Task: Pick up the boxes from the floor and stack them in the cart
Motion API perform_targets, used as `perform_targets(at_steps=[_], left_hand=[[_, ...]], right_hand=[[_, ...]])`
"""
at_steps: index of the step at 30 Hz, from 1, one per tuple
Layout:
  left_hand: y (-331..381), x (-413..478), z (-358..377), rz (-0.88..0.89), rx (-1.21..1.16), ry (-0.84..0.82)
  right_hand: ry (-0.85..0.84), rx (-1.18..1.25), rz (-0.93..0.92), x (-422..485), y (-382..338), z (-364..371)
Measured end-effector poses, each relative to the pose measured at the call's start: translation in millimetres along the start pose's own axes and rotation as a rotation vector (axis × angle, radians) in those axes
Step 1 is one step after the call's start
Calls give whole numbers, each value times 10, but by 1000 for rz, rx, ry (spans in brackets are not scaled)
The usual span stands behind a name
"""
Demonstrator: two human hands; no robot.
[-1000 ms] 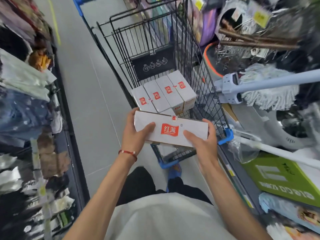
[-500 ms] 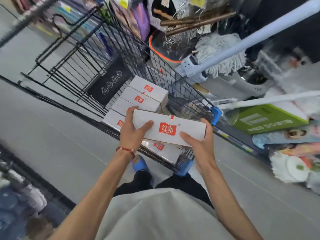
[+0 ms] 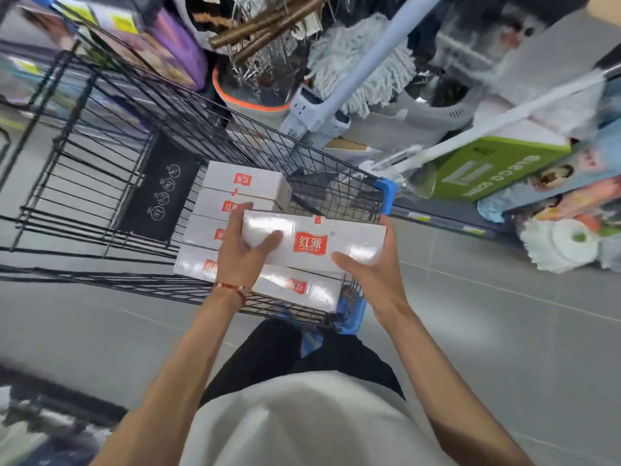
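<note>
1. You hold a white rectangular cardboard box with a red logo patch [image 3: 316, 242] roughly level between both hands, over the near end of the cart.
2. Your left hand [image 3: 242, 253] grips the box's left end. The thumb lies across the top face and the fingers curl round the far edge.
3. Your right hand [image 3: 373, 274] grips the right end. The thumb rests on the top face near the front edge and the fingers wrap round the end, their tips hidden.
4. The black wire shopping cart with blue plastic corner guards [image 3: 100, 183] stands on the grey tiled floor [image 3: 504, 331], just in front of your legs.
5. Inside the basket, four matching white boxes [image 3: 242, 183] lie side by side in a touching row, logos up.
6. A fifth white box [image 3: 299, 290] lies directly beneath the held one, by the cart's near right corner. You cannot tell from here whether the two touch.
7. A black placard with white round symbols [image 3: 161, 193] hangs on the cart's inner wire panel, beside the row.
8. A red string bracelet [image 3: 230, 287] circles your left wrist.
9. To the right of the cart, a string mop with a pale blue handle [image 3: 356, 58] leans among shelf goods, near a green printed carton [image 3: 487, 166].
</note>
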State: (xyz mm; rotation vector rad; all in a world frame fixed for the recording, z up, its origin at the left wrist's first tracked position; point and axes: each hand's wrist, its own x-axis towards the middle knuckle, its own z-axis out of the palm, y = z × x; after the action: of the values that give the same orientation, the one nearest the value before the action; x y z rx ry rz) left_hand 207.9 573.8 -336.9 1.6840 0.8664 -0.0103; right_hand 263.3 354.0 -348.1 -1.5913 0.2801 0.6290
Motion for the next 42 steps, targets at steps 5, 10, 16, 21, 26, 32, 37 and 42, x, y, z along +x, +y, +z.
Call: perform_targets(at_steps=[5,10,16,21,26,32,37,42], left_hand=[[-55,318,-4,23,-40,-22],[-221,786,37,-3,-29,-78],[-586,1286,189,-22,-18,-119],[-984,1551,354,-55,68,-88],[-1292,1771,512,-77,153,-53],[-1499,2059,635,25,338,-64],[-1655,2207,674,45,486,-38],[-1746,2233,744,83,541,17]], right_hand=[[-20,-38,11,237,-53,101],[24,-98,35,547,60,248],[94,-171,34,955,293,357],[94,-206,42,1265,574,406],[134,-162,93,1505,887,429],[215,-73,165,1663,1181,499],[215,-57,212,1823,1312,508],[187,-72,234,1887,1464,476]])
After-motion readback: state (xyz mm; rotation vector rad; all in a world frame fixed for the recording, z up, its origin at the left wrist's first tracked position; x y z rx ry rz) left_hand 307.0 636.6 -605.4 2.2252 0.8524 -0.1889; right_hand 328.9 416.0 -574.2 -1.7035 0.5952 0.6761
